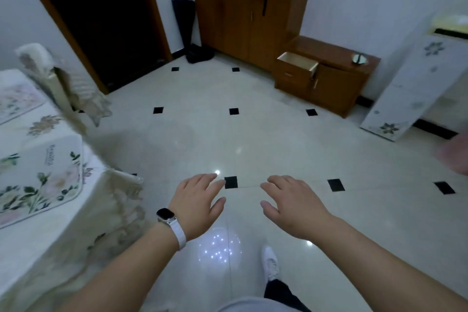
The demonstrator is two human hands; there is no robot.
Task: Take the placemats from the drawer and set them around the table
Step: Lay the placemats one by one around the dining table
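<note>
Both hands hover over the tiled floor, palms down and holding nothing. My left hand (197, 204), with a white watch on the wrist, and my right hand (293, 206) have their fingers spread. A floral placemat (43, 175) lies on the table (27, 256) at the left edge, and a second placemat (17, 101) lies farther back on it. Across the room, the low wooden cabinet (336, 83) has its drawer (297, 63) pulled open; the light inside of the drawer shows nothing that I can make out.
A covered chair (63, 83) stands against the table's far side. A tall wooden wardrobe (243, 7), a folded black umbrella (183, 18) and a dark doorway (101, 15) line the back wall. A white floral panel (415, 88) leans at the right. My white shoe (271, 262) steps forward.
</note>
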